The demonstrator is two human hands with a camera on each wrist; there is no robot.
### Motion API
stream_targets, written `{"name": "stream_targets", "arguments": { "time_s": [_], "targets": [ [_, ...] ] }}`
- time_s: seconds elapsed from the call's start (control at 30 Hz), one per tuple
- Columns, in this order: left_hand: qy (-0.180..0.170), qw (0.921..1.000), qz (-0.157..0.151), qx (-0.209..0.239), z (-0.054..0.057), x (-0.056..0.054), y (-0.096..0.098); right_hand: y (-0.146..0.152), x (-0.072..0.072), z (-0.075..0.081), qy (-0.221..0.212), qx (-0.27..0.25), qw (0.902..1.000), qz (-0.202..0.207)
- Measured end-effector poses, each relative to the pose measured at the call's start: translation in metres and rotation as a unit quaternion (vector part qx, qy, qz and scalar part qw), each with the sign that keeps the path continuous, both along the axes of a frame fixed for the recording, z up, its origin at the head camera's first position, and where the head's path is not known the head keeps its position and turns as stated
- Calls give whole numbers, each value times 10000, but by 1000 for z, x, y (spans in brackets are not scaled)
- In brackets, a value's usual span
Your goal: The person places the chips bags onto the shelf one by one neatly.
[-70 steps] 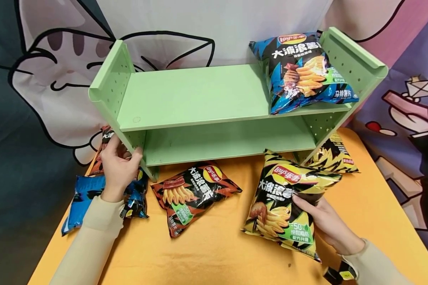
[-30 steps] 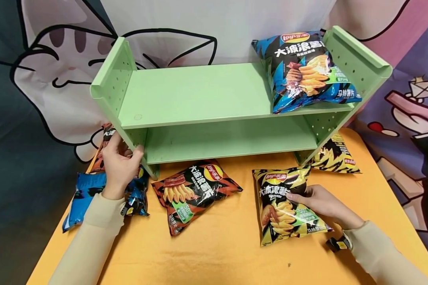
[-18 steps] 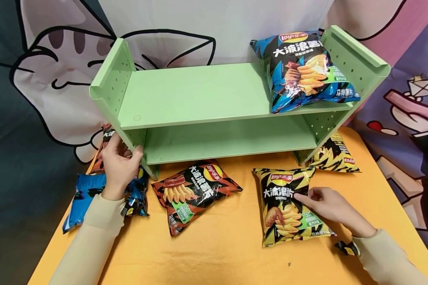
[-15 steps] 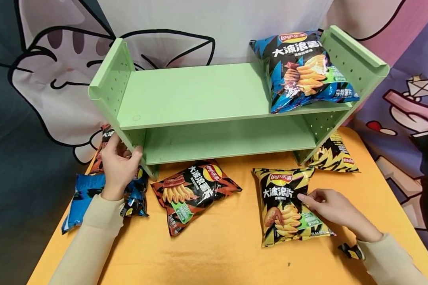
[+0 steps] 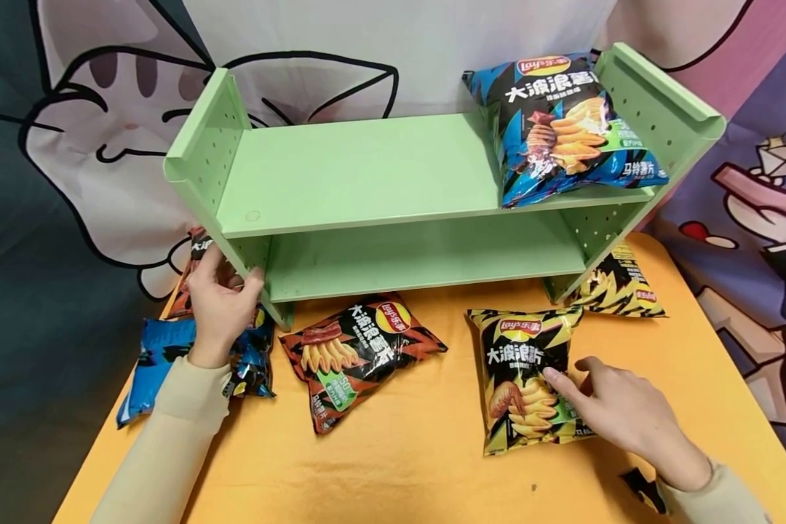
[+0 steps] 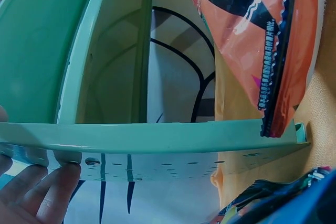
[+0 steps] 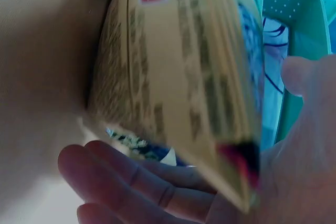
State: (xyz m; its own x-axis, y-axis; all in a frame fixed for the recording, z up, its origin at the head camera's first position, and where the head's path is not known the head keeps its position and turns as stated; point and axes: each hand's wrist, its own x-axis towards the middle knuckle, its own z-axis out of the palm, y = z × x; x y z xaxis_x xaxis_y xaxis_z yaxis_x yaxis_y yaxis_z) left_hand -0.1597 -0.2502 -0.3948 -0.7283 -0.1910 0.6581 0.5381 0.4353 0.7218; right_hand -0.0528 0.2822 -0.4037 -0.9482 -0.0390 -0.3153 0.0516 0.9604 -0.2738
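On the orange table, right of centre: yellow-black chip bag, printed front up.
Bag's handling: likely light, puffy, slick, chips crushable; best pinched by a crimped end.
Right hand: thumb and fingers apart about the bag's right edge; touch unclear.
Left hand: fingers curled round the green shelf, left side.

I see glossy, crinkled plastic film on the yellow bag at four o'clock and the blue bag at two; the green shelf looks smooth, the cloth-covered worktop matt.
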Motion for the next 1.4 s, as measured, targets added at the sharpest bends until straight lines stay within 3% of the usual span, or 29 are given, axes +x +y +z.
{"name": "stream_targets", "arguments": {
  "time_s": [0.17, 0.63, 0.77, 0.9, 1.1, 1.4],
  "targets": [
    [-86, 9999, -68, -17, -6, -2, -4, -8, 3, -5, -22, 186, 9998, -78],
    [-104, 9999, -59, -32, -8, -2, -5, -9, 4, -28, -349, 147, 9990, -218],
    [-69, 10000, 8, -10, -3, 1, -1, -7, 3, -32, -368, 95, 9990, -222],
    [-24, 10000, 18, 0, 9, 8, 7, -4, 3, -34, -377, -38, 9990, -253],
    [-43, 10000, -60, -6, 23, 16, 15, -4, 6, -38, 26, -271, 9993, -272],
    [45, 10000, 2, 21, 24, 16, 14, -9, 8, -37, 921, -705, 9929, -259]
  ]
}}
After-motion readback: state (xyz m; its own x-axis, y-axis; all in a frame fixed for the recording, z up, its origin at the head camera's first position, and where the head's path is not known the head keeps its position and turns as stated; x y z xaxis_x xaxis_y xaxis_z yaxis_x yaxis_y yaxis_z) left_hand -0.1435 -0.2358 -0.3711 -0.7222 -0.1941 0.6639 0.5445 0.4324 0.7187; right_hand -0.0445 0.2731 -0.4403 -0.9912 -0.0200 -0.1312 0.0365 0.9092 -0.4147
